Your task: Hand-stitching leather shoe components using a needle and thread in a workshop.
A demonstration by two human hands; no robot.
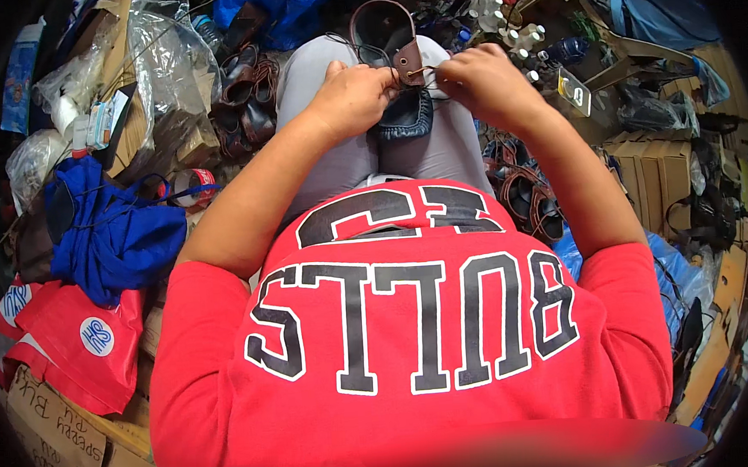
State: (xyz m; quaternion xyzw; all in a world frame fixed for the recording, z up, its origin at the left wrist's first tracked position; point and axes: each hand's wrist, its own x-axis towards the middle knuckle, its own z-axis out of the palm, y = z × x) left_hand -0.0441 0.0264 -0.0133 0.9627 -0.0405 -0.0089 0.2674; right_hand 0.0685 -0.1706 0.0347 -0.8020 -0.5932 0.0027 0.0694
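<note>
A boat shoe (403, 54) rests between my knees, its brown leather heel part pointing away and its gathered black toe (405, 118) toward me. Two metal eyelets show on its brown side flap. At the flap's left edge, my left hand (353, 98) is closed, with the fingertips pinched by a dark lace that loops above them. My right hand (489, 81) pinches a thin lace (426, 70) running out to the right from the eyelets. My fingers partly hide the shoe's sides, and the exact grip of the left fingertips is hard to see.
Dark shoes (250, 91) are piled left of my legs, and more shoes (526, 192) lie to the right. Several small white-capped bottles (529, 37) stand at the far right. A blue cloth (108, 228), a red bag (81, 341) and cardboard boxes (653, 174) crowd the sides.
</note>
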